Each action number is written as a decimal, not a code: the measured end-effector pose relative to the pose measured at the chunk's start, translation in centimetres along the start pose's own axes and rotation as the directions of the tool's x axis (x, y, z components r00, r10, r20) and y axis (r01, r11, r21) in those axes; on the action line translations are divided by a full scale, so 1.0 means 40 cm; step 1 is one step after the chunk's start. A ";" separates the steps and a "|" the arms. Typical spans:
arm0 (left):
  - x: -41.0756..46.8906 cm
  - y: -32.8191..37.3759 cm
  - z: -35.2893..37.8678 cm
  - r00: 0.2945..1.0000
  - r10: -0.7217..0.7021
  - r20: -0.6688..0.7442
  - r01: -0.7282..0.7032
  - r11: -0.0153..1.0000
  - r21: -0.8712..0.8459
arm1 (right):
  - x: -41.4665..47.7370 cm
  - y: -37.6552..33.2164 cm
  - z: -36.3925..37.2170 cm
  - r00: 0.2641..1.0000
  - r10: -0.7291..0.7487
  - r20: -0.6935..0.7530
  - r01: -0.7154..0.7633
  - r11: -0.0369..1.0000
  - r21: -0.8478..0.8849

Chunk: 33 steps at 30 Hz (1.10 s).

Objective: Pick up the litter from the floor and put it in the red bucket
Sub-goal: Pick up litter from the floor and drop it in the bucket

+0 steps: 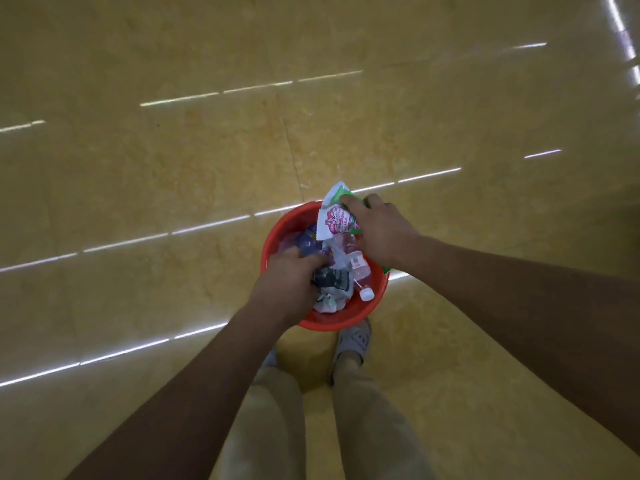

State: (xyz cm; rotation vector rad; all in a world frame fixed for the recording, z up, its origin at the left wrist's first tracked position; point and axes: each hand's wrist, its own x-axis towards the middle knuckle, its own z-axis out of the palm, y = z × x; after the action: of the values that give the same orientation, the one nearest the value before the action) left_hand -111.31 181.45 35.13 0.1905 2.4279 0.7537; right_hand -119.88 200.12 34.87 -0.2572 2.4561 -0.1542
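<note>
We stand on a glossy yellow tiled floor [173, 161], the red bucket [329, 324] at our feet. The green-and-white wrapper [334, 220] hangs over the bucket's rim at 1 o'clock, its long axis running 12 to 6 and its top corner pointing to 12. Our right hand [384, 233] pinches it, fingers closed tight. Our left hand [284, 282], inside the bucket at 8 o'clock, curls its fingers on a dark crumpled packet [332, 277].

Bare forearms [194, 393], loose beige trousers [277, 431], and a grey strapped sandal [353, 341] on the right foot.
</note>
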 end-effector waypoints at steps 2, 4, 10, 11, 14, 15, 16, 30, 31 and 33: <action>0.022 -0.022 0.078 0.998 -0.039 0.042 0.040 0.999 -0.011 | 0.050 0.010 0.058 0.999 -0.031 0.027 0.031 0.999 -0.008; 0.044 -0.039 0.148 0.995 -0.068 0.074 0.071 0.997 -0.031 | 0.095 0.017 0.110 0.997 -0.067 0.039 0.067 0.998 -0.002; 0.115 -0.091 0.315 0.983 -0.096 0.156 0.108 0.991 -0.075 | 0.212 0.027 0.227 0.985 -0.146 0.094 0.149 0.988 -0.030; 0.124 -0.101 0.337 0.982 -0.093 0.163 0.107 0.991 -0.078 | 0.227 0.026 0.242 0.983 -0.156 0.101 0.160 0.987 -0.031; 0.149 -0.127 0.401 0.979 -0.096 0.180 0.114 0.989 -0.093 | 0.272 0.023 0.284 0.968 -0.227 0.109 0.235 0.970 -0.065; 0.155 -0.134 0.420 0.978 -0.097 0.183 0.117 0.988 -0.101 | 0.285 0.021 0.297 0.961 -0.257 0.107 0.267 0.959 -0.096; 0.160 -0.139 0.438 0.979 -0.092 0.184 0.115 0.987 -0.113 | 0.297 0.020 0.309 0.953 -0.282 0.106 0.294 0.947 -0.127; 0.199 -0.212 0.635 0.985 0.001 0.175 0.031 0.984 -0.178 | 0.445 0.005 0.448 0.953 -0.289 0.087 0.302 0.921 -0.246; 0.205 -0.214 0.643 0.985 -0.003 0.173 0.031 0.987 -0.160 | 0.453 -0.006 0.452 0.955 -0.276 0.106 0.295 0.921 -0.255; 0.218 -0.214 0.656 0.983 -0.010 0.185 0.031 0.993 -0.113 | 0.466 -0.031 0.454 0.961 -0.242 0.134 0.272 0.916 -0.296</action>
State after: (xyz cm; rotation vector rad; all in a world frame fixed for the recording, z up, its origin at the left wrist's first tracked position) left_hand -103.15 189.32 8.52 0.1809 2.2014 0.8273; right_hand -122.63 193.90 9.71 -0.7120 2.3352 0.1354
